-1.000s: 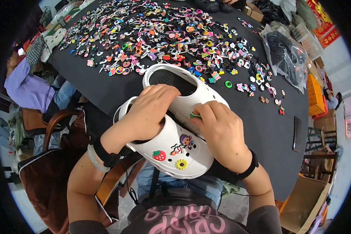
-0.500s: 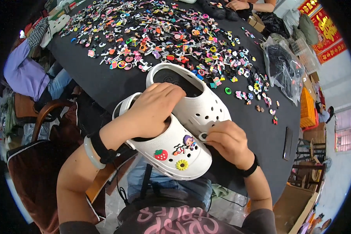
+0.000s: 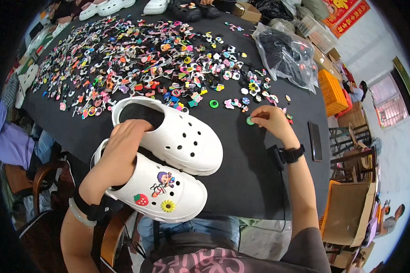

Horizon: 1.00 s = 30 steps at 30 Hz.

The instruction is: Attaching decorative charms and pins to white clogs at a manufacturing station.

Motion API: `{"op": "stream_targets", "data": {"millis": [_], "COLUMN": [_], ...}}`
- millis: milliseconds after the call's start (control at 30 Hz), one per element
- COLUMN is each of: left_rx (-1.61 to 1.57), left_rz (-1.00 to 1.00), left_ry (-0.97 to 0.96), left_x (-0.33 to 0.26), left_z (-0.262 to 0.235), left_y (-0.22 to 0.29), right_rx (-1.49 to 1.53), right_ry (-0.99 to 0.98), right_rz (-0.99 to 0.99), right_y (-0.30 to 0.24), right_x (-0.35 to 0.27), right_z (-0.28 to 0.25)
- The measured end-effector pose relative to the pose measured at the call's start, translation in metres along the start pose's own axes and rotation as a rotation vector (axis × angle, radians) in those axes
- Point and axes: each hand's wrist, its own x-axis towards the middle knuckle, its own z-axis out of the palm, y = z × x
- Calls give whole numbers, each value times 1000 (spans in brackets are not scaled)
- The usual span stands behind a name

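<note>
Two white clogs lie side by side before me. The near clog [image 3: 187,200] carries a strawberry charm, a yellow flower charm and a purple-haired figure charm on its toe. No charms show on the far clog [image 3: 200,136], only its dark holes. My left hand [image 3: 125,148] is closed over the adjoining sides of both clogs, its fingers reaching into the far clog's opening; its thumb is hidden. Off to the right of the clogs, my right hand [image 3: 273,123] pinches a small round green shoe charm [image 3: 249,120] just above the black table [image 3: 246,182].
A wide heap of colourful shoe charms [image 3: 123,73] covers the table beyond the clogs. A clear plastic bag [image 3: 287,54] lies at the far right, and a dark phone [image 3: 314,141] near the right edge. Black clogs [image 3: 187,11] stand at the back.
My right hand has moved from the far clog's toe out to the right with a small round charm. The view has shifted; my left hand keeps its hold on the clogs.
</note>
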Motion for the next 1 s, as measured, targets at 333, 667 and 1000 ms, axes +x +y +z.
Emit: {"op": "stream_targets", "data": {"millis": [333,667,1000], "left_rx": [47,43,82], "left_rz": [-24,6,95], "left_ry": [-3,6,65], "left_x": [-5,-4,-7], "left_z": [0,6,8], "left_y": [-10,-9,-10], "right_rx": [-237,-30,-12], "right_ry": [233,-85,-163], "right_rz": [-206,-861,-841], "right_y": [-4,-159,-156], "right_x": [11,-83,-87], "right_z": [15,97,130]}}
